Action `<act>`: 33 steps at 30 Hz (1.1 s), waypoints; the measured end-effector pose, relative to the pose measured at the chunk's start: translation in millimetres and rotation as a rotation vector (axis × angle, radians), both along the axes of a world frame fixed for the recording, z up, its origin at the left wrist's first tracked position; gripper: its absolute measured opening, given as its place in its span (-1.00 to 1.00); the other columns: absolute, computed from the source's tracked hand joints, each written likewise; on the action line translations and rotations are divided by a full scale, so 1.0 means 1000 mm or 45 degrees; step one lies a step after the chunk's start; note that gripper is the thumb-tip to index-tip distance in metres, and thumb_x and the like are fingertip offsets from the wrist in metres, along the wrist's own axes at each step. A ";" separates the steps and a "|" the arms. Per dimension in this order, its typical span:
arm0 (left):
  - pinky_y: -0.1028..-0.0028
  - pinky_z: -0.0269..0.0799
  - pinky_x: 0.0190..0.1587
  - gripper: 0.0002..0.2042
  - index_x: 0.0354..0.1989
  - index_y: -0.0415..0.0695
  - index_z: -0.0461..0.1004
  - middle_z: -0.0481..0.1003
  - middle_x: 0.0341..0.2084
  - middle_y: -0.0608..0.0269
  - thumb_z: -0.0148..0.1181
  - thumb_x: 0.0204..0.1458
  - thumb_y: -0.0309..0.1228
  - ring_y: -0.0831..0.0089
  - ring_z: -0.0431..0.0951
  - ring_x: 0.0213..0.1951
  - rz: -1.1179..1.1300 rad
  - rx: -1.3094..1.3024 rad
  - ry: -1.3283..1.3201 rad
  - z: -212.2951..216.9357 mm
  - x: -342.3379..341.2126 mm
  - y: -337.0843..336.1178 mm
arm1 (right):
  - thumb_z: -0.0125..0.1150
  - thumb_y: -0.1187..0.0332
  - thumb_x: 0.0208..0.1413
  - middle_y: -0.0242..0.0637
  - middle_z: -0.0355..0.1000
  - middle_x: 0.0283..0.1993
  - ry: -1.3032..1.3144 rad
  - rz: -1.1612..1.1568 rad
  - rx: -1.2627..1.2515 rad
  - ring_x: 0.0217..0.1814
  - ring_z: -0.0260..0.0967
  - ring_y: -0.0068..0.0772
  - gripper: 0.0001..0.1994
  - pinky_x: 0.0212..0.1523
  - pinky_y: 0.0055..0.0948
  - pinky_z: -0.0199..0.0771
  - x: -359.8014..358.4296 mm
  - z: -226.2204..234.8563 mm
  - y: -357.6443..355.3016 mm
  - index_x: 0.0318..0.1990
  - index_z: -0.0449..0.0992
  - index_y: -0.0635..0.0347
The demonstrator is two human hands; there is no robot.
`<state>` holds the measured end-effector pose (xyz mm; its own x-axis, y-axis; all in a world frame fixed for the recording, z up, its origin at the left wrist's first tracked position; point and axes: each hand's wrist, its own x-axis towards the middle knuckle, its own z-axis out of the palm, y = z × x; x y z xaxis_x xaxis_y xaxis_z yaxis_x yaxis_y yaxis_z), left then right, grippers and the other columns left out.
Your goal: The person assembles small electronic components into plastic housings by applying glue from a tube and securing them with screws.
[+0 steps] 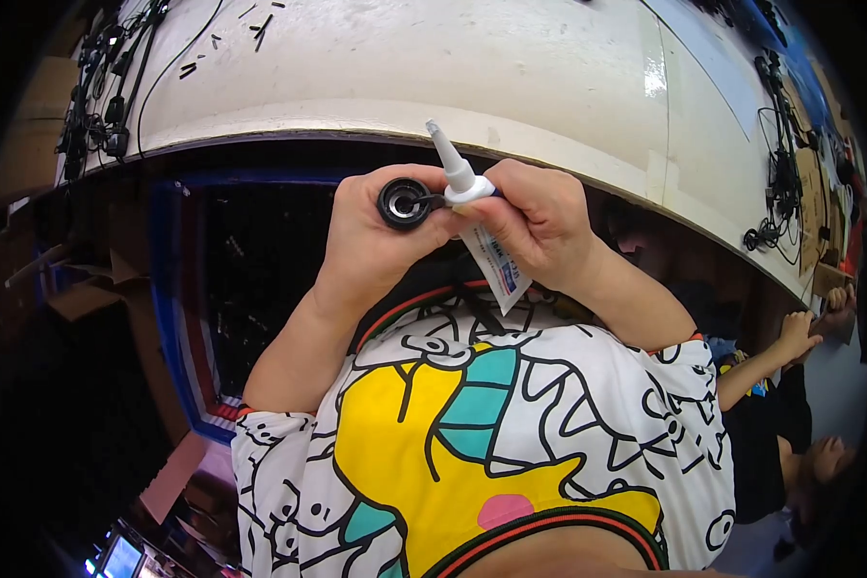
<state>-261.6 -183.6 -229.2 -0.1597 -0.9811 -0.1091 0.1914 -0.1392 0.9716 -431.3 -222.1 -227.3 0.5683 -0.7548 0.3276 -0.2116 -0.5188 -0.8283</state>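
Note:
My left hand point(371, 241) is closed around a black cylindrical part point(389, 214). Its open round end faces up and shows a silvery ring inside. A small dark piece point(434, 202) juts from that end toward the right. In my right hand point(549, 217) is a squeeze tube point(499, 265), mostly white with some blue print, its flat end hanging down toward my shirt. The tube's white cone nozzle point(447, 151) points up and slightly left, beside the black part. My left fingertips reach up to the tube just under the nozzle. Both hands are just off the table's near edge.
A long white table point(385, 63) runs across in front of me. Several small black pieces point(260, 34) lie on it. Black cables point(116, 91) are heaped at its left end, more cables point(778, 183) at its right. Below left is a blue-edged bag point(173, 337). Another person's arm point(771, 356) shows at right.

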 end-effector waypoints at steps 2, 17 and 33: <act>0.64 0.44 -0.33 -0.80 -0.34 -0.31 0.44 0.50 -0.49 0.23 0.23 -0.20 -0.59 0.59 0.50 -0.41 0.003 -0.006 0.004 0.001 -0.001 -0.001 | 0.13 0.41 -0.05 -0.23 0.23 -0.66 0.004 0.003 -0.014 -0.68 0.20 -0.27 -0.85 -0.66 -0.48 0.18 -0.001 0.000 -0.001 -0.55 0.34 0.23; 0.66 0.44 -0.36 -0.80 -0.36 -0.29 0.44 0.49 -0.51 0.25 0.24 -0.22 -0.58 0.61 0.50 -0.43 0.009 0.011 0.056 -0.004 -0.003 -0.002 | 0.15 0.43 -0.07 -0.25 0.18 -0.69 0.049 0.020 0.011 -0.70 0.13 -0.34 -0.83 -0.68 -0.51 0.13 -0.003 0.003 -0.006 -0.58 0.30 0.24; 0.67 0.41 -0.34 -0.77 -0.36 -0.26 0.48 0.47 -0.54 0.29 0.30 -0.28 -0.57 0.61 0.46 -0.45 -0.141 -0.118 -0.116 0.001 0.007 -0.011 | 0.04 0.29 0.04 -0.45 0.31 -0.61 -0.436 0.295 1.606 -0.64 0.15 -0.77 -0.78 -0.65 -0.79 0.10 -0.029 0.055 -0.014 -0.39 0.43 0.31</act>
<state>-254.9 -194.6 -228.2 -0.2613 -0.9645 -0.0378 0.0901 -0.0634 0.9939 -460.8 -235.8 -172.7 0.7539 -0.5431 -0.3698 0.0917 0.6443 -0.7593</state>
